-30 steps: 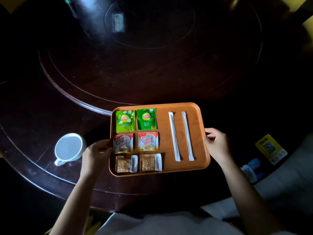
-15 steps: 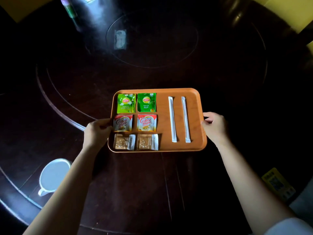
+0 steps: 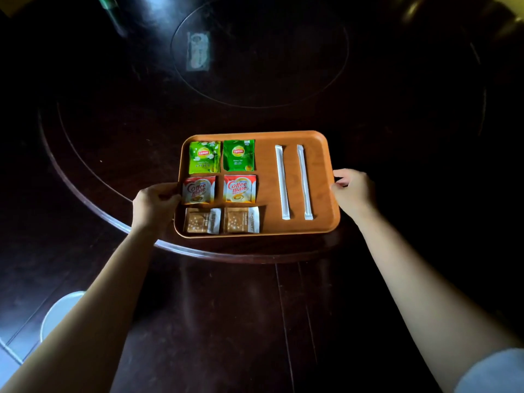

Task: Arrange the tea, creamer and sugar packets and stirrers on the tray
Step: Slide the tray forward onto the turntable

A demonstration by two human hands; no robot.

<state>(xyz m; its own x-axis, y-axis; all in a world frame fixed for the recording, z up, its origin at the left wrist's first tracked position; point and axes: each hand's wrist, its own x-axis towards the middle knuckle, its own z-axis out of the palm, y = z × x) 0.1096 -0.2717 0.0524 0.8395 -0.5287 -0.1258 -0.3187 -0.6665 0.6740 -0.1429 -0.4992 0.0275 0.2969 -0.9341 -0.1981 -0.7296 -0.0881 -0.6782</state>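
An orange tray (image 3: 323,177) rests over the raised turntable's near edge. My left hand (image 3: 154,207) grips its left rim and my right hand (image 3: 353,191) grips its right rim. On it lie two green tea packets (image 3: 221,156) at the back left, two red creamer packets (image 3: 219,189) in the middle row, and two brown sugar packets (image 3: 221,220) at the front. Two white wrapped stirrers (image 3: 293,182) lie side by side on the tray's right half, running front to back.
The dark wooden round table (image 3: 226,307) has a raised turntable (image 3: 113,154) in its middle. A white cup (image 3: 58,312) stands at the lower left, partly behind my left forearm. A small pale object (image 3: 198,51) lies far back on the turntable.
Both hands have carried the tray away from me, from the table's near edge onto the turntable. The cup has dropped toward the lower left of the view.
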